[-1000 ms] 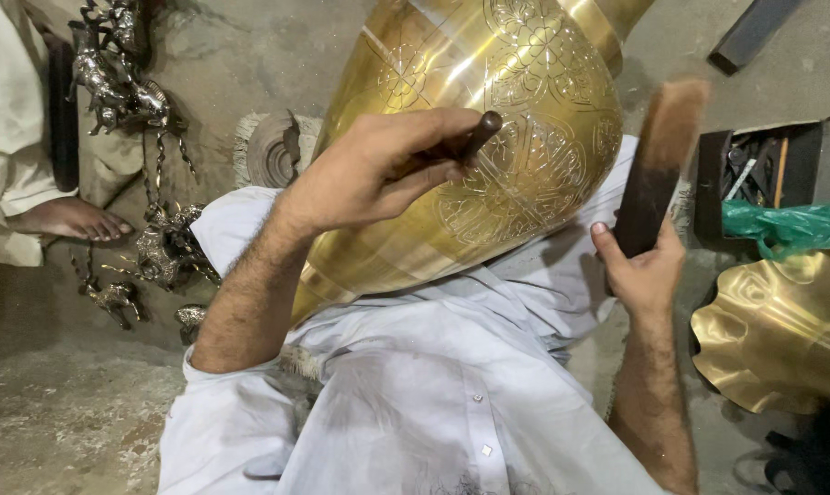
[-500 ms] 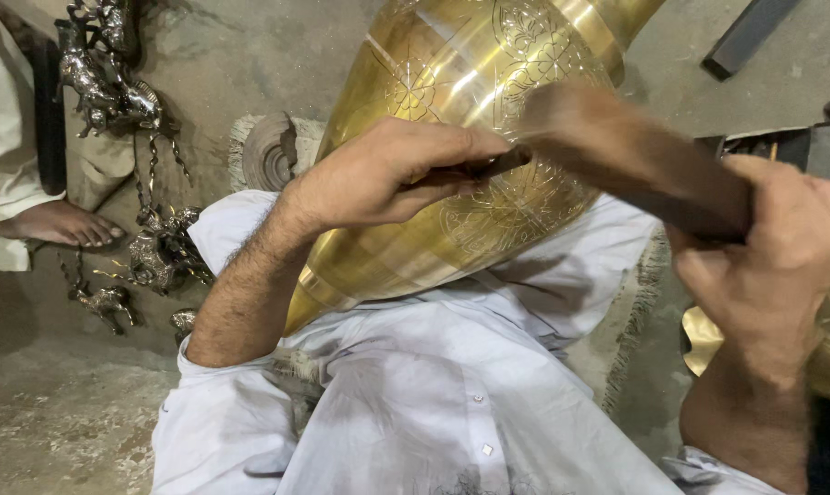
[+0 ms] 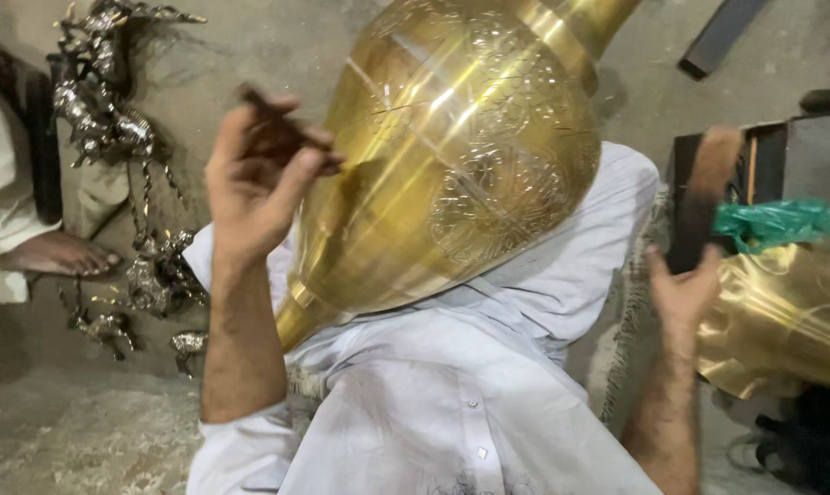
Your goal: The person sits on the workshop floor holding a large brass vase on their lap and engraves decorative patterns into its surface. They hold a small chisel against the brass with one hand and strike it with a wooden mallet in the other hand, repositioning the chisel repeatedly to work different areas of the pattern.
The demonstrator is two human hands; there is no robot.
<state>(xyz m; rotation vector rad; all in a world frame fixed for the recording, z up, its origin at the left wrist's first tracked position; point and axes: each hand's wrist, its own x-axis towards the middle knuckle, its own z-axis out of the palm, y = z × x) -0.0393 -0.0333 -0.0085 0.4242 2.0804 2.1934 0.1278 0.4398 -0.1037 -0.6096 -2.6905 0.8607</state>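
A large engraved brass vase (image 3: 461,174) lies tilted across my lap, its neck pointing up and to the right. My left hand (image 3: 259,183) is raised beside the vase's left flank, fingers closed on a thin dark chisel (image 3: 273,115). My right hand (image 3: 681,293) is low at the right, gripping the handle of a wooden mallet (image 3: 708,197) that stands upright and blurred. The mallet is away from the vase.
Another person's bare foot (image 3: 62,257) and pale garment show at the left. Dark metal figurines (image 3: 112,128) lie on the ground beside them. A second brass piece (image 3: 791,321) and a green plastic bag (image 3: 777,220) sit at the right, next to a dark box (image 3: 800,156).
My left hand lifted the chisel off the vase and moved left. My right hand swung the mallet from over the vase back down to the right.
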